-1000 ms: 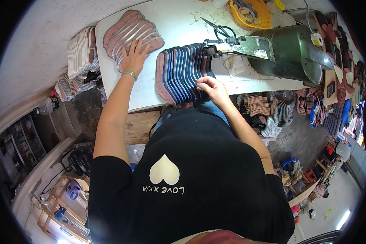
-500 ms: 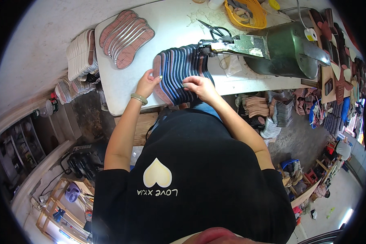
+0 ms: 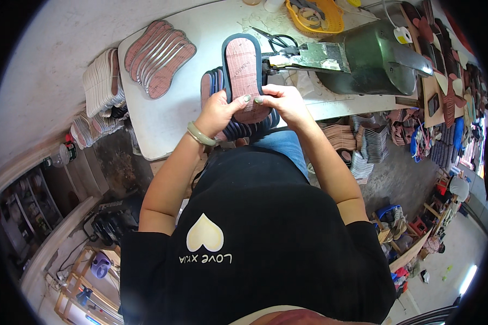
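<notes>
In front of the table's edge I hold up an insole [image 3: 243, 67] with a pink woven face and a dark rim. My left hand [image 3: 218, 112] grips its lower left side, thumb on the pink face. On the lower right side my right hand [image 3: 285, 103] holds it the same way. Behind it and partly hidden lies a tight row of dark-edged insoles [image 3: 210, 85] on the white table [image 3: 162, 122]. The head of a green sewing machine [image 3: 352, 62] reaches in just right of the held insole.
A fanned pile of pink insoles [image 3: 165, 65] lies at the table's left. Black scissors [image 3: 281, 40] and a yellow basket [image 3: 331, 21] of scraps are at the back. Stacked insoles [image 3: 100, 81] stand beyond the left edge, and more piles [image 3: 341, 138] sit below the table at right.
Both hands were at the row of insoles; now they hold one insole up in front of it, its pink face toward me. The view has shifted slightly.
</notes>
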### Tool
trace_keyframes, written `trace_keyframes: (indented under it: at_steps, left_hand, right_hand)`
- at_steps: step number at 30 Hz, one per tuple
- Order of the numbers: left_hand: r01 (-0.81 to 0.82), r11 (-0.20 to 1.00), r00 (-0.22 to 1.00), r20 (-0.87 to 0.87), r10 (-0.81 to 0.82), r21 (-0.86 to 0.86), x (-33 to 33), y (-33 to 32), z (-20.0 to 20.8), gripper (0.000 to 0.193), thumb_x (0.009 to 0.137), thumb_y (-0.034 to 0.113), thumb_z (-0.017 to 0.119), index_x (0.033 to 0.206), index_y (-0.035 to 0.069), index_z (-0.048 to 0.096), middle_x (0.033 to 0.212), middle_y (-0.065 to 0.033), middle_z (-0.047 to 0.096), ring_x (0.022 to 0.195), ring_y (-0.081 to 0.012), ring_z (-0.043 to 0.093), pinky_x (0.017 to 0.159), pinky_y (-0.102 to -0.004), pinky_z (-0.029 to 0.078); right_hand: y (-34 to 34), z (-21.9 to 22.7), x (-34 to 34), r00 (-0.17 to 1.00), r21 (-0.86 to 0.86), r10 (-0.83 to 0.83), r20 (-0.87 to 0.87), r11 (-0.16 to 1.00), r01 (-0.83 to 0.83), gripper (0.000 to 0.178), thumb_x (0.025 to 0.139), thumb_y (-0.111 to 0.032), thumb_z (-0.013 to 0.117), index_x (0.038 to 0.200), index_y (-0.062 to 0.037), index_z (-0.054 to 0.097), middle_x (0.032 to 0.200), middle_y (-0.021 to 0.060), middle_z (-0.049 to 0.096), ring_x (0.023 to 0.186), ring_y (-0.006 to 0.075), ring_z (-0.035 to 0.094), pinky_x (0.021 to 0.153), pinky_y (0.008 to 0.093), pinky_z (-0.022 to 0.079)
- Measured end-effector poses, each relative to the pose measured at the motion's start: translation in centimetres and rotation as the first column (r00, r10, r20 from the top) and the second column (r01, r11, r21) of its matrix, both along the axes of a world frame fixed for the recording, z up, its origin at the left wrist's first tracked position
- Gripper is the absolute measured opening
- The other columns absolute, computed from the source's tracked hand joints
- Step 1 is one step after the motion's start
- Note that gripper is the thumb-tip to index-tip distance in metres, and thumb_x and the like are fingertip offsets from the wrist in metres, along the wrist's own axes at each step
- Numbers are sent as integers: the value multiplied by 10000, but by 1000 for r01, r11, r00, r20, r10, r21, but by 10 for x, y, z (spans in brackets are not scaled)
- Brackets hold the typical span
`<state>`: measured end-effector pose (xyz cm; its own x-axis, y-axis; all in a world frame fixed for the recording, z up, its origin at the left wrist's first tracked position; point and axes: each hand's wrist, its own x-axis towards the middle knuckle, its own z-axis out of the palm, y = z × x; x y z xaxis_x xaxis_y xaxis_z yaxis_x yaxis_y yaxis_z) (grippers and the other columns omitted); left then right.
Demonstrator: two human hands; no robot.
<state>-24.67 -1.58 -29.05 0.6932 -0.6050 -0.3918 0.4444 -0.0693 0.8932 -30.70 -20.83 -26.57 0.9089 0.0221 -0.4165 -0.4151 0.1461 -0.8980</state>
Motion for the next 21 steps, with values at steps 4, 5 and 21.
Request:
trace_keyframes:
  at_steps: [4, 5, 21]
  left_hand:
    - [-135, 950, 967, 248, 63, 283, -7, -31, -5, 270, 856, 201, 637, 907, -63, 614, 807, -68, 651, 682, -106, 574, 632, -265, 463]
    - [-203, 979, 972, 132, 196, 39, -12, -43, 9, 237, 861, 167, 620, 919, -63, 616, 812, -54, 649, 687, -108, 571, 651, -260, 461]
    - [-343, 938, 480, 868, 132, 47, 50, -112, -17, 288, 790, 218, 595, 985, 13, 644, 1127, -203, 545, 1049, -365, 477, 946, -422, 356]
  right_hand:
    - [10, -5, -3, 918, -562, -100, 383, 764, 317, 193, 764, -48, 641, 933, 44, 651, 758, 115, 633, 712, 220, 614, 676, 282, 481]
    - [9, -1, -3, 865, -722, 73, 497, 587, 366, 219, 776, -87, 638, 960, 31, 638, 723, 127, 570, 707, 291, 582, 658, 339, 481]
    - [-43, -23, 23, 735, -543, -82, 673, 619, 567, 261, 709, -145, 750, 945, -58, 681, 798, 96, 628, 669, 210, 606, 629, 293, 493]
